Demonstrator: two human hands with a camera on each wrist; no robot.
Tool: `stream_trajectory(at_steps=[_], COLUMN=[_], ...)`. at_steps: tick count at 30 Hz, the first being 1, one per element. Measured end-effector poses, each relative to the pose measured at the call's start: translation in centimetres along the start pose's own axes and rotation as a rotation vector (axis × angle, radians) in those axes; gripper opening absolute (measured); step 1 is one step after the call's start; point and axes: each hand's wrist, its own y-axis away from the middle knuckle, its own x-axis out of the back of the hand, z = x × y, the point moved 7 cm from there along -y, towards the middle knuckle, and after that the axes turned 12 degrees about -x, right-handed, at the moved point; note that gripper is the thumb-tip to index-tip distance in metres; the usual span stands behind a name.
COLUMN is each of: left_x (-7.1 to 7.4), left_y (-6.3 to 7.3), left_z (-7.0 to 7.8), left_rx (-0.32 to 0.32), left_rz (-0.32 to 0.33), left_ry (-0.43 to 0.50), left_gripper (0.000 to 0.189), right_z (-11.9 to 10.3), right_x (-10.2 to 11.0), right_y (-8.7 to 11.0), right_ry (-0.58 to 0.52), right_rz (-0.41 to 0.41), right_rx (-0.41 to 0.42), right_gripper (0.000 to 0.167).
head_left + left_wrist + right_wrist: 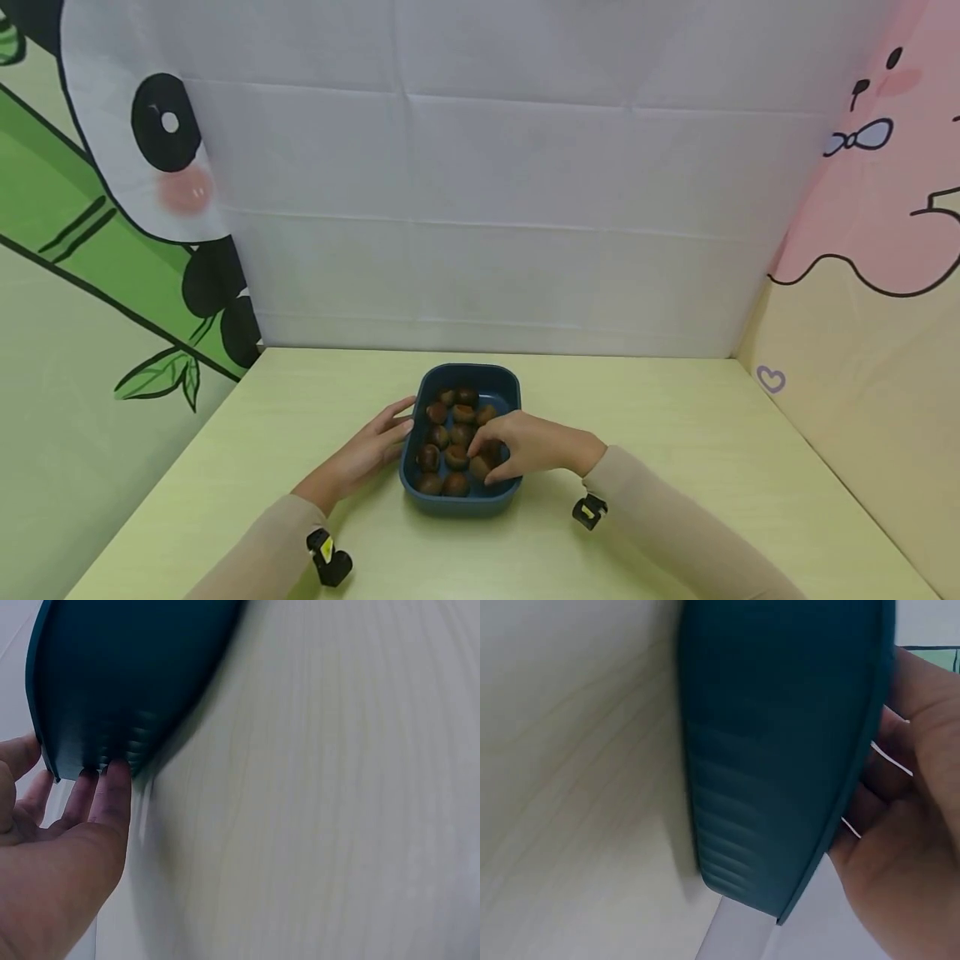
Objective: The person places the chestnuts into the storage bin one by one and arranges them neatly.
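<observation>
A dark blue rectangular box holds several brown chestnuts, lying side by side in rows. My right hand reaches over the box's right rim, thumb and forefinger around a chestnut at the near right. In the right wrist view the ribbed box wall hides the fingertips of that hand. On the other side, my left hand rests its extended fingers against the box's left wall. The left wrist view shows the fingertips of that hand touching the ribbed outer wall.
The box stands on a pale wood-grain table. A white creased sheet rises behind the table's back edge. Cartoon-printed walls flank it, with a panda at left and a pink figure at right. Both sleeves carry small black wrist devices.
</observation>
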Motion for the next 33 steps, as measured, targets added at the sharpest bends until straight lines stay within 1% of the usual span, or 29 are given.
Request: stream_trajectory(at_steps=[4, 10, 14, 24, 27, 33], left_x=[-0.06, -0.15, -0.15, -0.22, -0.17, -0.23], left_y=[0.01, 0.09, 0.08, -0.02, -0.03, -0.06], left_z=[0.06, 0.15, 0.18, 0.08, 0.05, 0.03], left_rx=[-0.002, -0.006, -0.010, -0.012, -0.010, -0.011], left_rz=[0.000, 0.003, 0.000, -0.001, 0.005, 0.003], left_ry=[0.002, 0.009, 0.010, 0.012, 0.005, 0.013], left_gripper=[0.063, 0.062, 0.062, 0.062, 0.062, 0.061], right_z=[0.13, 0.09, 0.05, 0.09, 0.13, 0.24], right_x=[-0.63, -0.73, -0.67, -1.11, -1.17, -0.95], right_y=[-0.22, -0.40, -0.50, -0.78, -0.79, -0.61], right_ry=[0.021, 0.019, 0.028, 0.021, 0.023, -0.020], right_rz=[-0.031, -0.056, -0.066, -0.085, -0.081, -0.079], right_rx=[-0.023, -0.049, -0.062, -0.129, -0.129, -0.099], right_gripper=[0.033, 0.034, 0.033, 0.029, 0.029, 0.031])
